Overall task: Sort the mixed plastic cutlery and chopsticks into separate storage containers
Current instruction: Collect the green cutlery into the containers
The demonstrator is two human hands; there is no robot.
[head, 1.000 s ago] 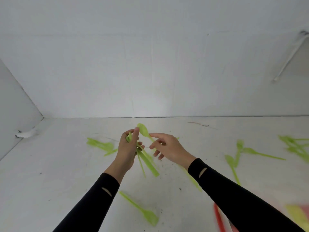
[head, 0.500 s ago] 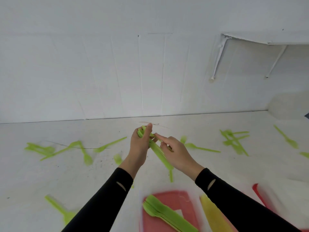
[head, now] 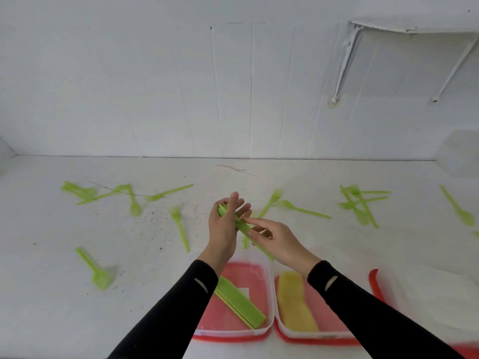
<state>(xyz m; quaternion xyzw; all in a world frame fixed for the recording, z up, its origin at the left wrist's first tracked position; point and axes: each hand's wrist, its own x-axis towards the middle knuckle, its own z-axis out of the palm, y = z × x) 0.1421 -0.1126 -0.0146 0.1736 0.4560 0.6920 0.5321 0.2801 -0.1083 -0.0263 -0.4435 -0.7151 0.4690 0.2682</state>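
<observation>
The left hand (head: 224,226) is closed around a bundle (head: 242,226) of green cutlery near its upper end. The right hand (head: 281,242) pinches the same bundle lower, on the handles. I judge that both hands are needed to bring the pieces parallel, so that they go into a box as one flat pack. The bundle is in the air and tilted. How many pieces it has I cannot tell.

Just below the grip stand two clear boxes with red bottoms. The left box (head: 233,337) holds one green stack (head: 239,303), lying diagonally. The right box (head: 318,339) holds one yellow stack (head: 294,301). A red edge (head: 375,283) further right is maybe a third box.

Around the grip, loose green pieces wait on the table (head: 324,255):
- **Left:** one fork (head: 178,221), one single piece (head: 97,272), and a tangle (head: 124,194) of about four.
- **Right:** two singles near, one crossed heap (head: 360,204), and one spoon (head: 458,212) far away.
</observation>
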